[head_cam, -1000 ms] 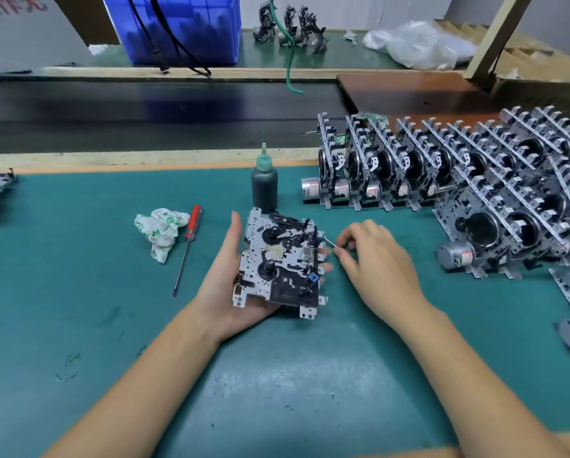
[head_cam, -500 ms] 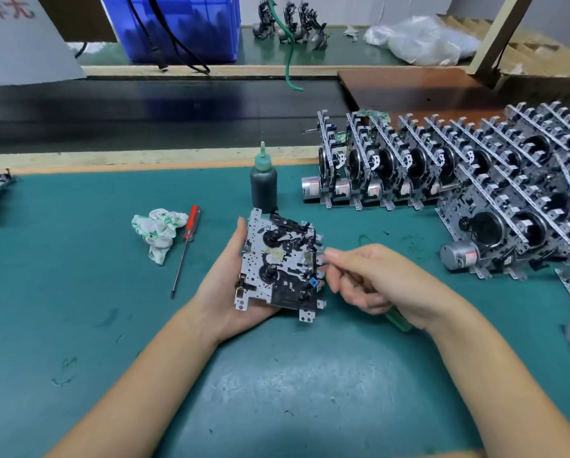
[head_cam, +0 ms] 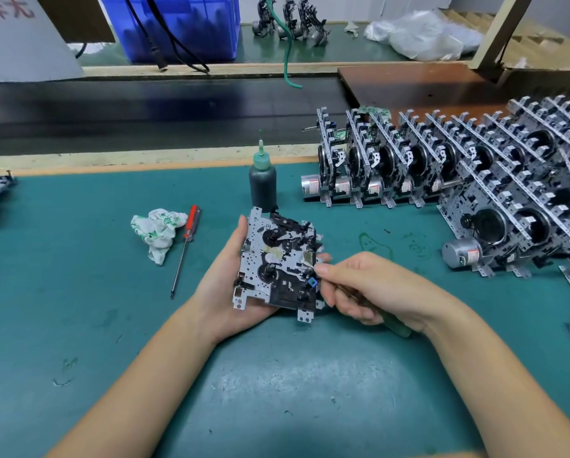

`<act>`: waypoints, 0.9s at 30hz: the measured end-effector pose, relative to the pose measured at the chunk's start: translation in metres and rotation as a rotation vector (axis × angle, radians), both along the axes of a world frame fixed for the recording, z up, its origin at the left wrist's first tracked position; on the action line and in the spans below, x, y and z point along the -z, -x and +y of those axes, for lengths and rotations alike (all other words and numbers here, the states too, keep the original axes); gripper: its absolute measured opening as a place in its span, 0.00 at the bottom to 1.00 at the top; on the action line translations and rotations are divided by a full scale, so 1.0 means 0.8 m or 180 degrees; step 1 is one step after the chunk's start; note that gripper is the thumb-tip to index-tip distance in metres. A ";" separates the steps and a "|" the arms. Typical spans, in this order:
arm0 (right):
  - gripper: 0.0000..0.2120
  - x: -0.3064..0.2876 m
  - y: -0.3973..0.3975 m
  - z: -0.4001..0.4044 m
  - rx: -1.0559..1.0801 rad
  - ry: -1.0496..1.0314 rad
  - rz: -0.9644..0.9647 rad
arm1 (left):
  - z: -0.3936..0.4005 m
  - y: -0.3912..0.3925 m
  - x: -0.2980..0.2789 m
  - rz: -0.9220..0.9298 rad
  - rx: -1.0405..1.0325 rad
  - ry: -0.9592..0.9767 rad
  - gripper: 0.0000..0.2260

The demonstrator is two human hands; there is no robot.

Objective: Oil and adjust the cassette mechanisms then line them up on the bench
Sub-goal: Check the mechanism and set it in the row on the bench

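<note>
Bench mat (head_cam: 78,325), teal: work surface bearing all items listed.

Finished stock, two rows of cassette mechanisms (head_cam: 442,170) standing on edge along the right and far right of the mat, packed one against the next. Judged done: the greater part of the batch already lined up.

Unit in hand, cassette mechanism (head_cam: 277,262): lies face up in the palm of the left hand (head_cam: 224,285), thumb curled over its left edge, fingertips showing past its right edge; held just above the mat, in front of the oil bottle. Judged in progress: adjustment under way, placing in the row not yet done.

Right hand (head_cam: 372,289): fingers clamped on a green-handled tool (head_cam: 395,323), its thin metal tip touching the right side of the unit.

Oil bottle (head_cam: 262,186), dark with green nozzle, upright and apart from both hands.

Red screwdriver (head_cam: 186,249) and crumpled rag (head_cam: 158,233), lying left, untouched.

Change against a second ago: the right hand then pinched something small just off the unit's right edge; it has since swung in, the tool tip now bearing on the mechanism, green handle showing below the palm. Left hand's hold unchanged
</note>
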State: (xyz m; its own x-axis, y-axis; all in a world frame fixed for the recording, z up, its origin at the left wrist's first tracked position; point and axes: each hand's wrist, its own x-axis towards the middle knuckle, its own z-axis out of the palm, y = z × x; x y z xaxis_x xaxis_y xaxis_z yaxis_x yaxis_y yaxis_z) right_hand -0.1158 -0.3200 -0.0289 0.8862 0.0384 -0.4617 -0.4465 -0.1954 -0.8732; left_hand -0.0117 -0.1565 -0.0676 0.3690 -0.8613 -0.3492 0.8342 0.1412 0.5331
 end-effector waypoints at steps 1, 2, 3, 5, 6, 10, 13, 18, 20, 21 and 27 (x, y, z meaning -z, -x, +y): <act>0.21 0.000 0.000 0.000 -0.0011 0.0013 -0.0015 | 0.000 0.000 0.000 -0.0002 -0.0006 -0.0002 0.34; 0.21 0.000 0.001 0.000 -0.0019 0.0028 -0.0037 | 0.000 0.000 -0.001 -0.0003 -0.0011 -0.0002 0.34; 0.21 0.000 0.001 -0.001 -0.0028 0.0032 -0.0058 | 0.000 0.001 -0.001 -0.0001 -0.0018 -0.0002 0.34; 0.21 0.001 0.001 -0.001 -0.0068 -0.0008 -0.0093 | 0.000 0.002 -0.003 0.0017 -0.0021 0.0004 0.34; 0.21 0.001 0.001 -0.001 -0.0091 -0.0029 -0.0102 | 0.000 0.002 -0.004 0.0028 -0.0014 0.0008 0.34; 0.22 0.002 0.001 0.002 -0.0106 -0.0011 -0.0114 | 0.000 0.003 -0.006 0.0040 -0.0013 -0.0056 0.34; 0.23 0.002 0.001 0.003 -0.0149 0.0110 -0.0125 | -0.001 0.000 -0.007 0.0036 -0.0031 -0.0228 0.34; 0.27 0.001 0.002 0.005 -0.0209 0.0181 -0.0051 | -0.003 0.001 -0.010 -0.0028 -0.0161 -0.0501 0.32; 0.26 0.001 0.002 0.003 -0.0252 0.0234 0.0007 | -0.005 0.003 -0.011 -0.0075 -0.0247 -0.0603 0.31; 0.27 0.000 0.001 0.002 -0.0289 0.0285 0.0028 | -0.006 0.004 -0.012 -0.0078 -0.0300 -0.0627 0.30; 0.29 0.001 -0.002 -0.001 -0.0396 0.0396 0.0074 | -0.008 0.006 -0.010 -0.0212 -0.0404 -0.0696 0.29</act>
State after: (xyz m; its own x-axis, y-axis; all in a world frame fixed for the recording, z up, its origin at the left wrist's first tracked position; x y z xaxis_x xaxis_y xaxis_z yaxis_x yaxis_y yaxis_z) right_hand -0.1143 -0.3211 -0.0296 0.8673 0.0884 -0.4899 -0.4318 -0.3562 -0.8286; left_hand -0.0164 -0.1630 -0.0597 0.4976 -0.7134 -0.4934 0.7793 0.1178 0.6156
